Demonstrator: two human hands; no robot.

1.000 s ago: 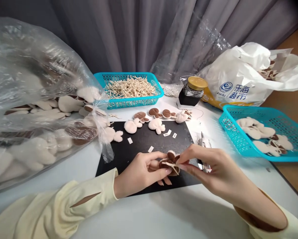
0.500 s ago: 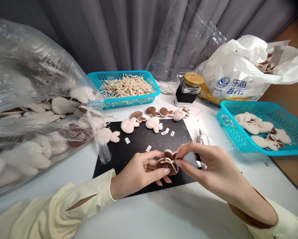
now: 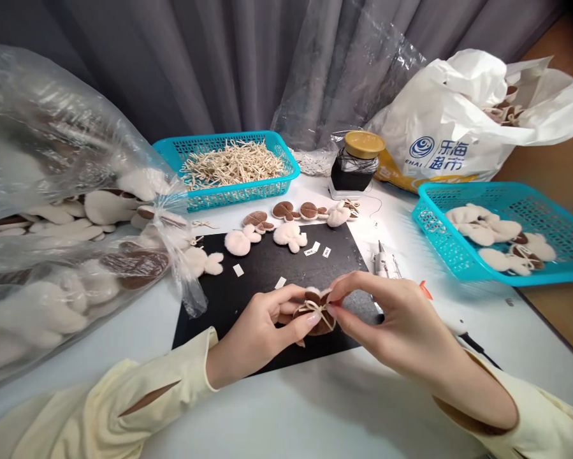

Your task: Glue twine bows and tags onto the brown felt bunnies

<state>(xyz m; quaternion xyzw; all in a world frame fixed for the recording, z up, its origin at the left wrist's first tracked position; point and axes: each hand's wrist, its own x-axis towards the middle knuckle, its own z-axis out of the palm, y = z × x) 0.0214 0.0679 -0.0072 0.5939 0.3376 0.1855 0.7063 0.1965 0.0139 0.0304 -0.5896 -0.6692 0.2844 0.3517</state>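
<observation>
Between my hands is a small plush bunny piece (image 3: 320,326), brown side facing me, above the black mat (image 3: 219,299). A cream cord bow (image 3: 317,308) lies across its neck. My left hand (image 3: 267,325) grips the piece's left side, thumb on the front near the bow and fingers behind. My right hand (image 3: 386,312) pinches thumb and index finger at the right of the bow and ear; whether it holds cord or fabric is hidden. Farther back on the mat rest white plush bunny pieces (image 3: 289,236) and small white labels (image 3: 326,252).
A blue basket of cord bows (image 3: 286,182) stands at the back. Another blue basket (image 3: 463,268) with plush pieces is right. Clear bags of plush (image 3: 76,268) fill the left. A yellow-lidded jar (image 3: 357,162), white shopping bag (image 3: 451,121) and glue gun (image 3: 385,262) lie beyond my right hand.
The view has shifted slightly, so an orange part and a cable now show beside my right hand. Both hands keep hold of the bunny piece, the right fingers staying at the bow.
</observation>
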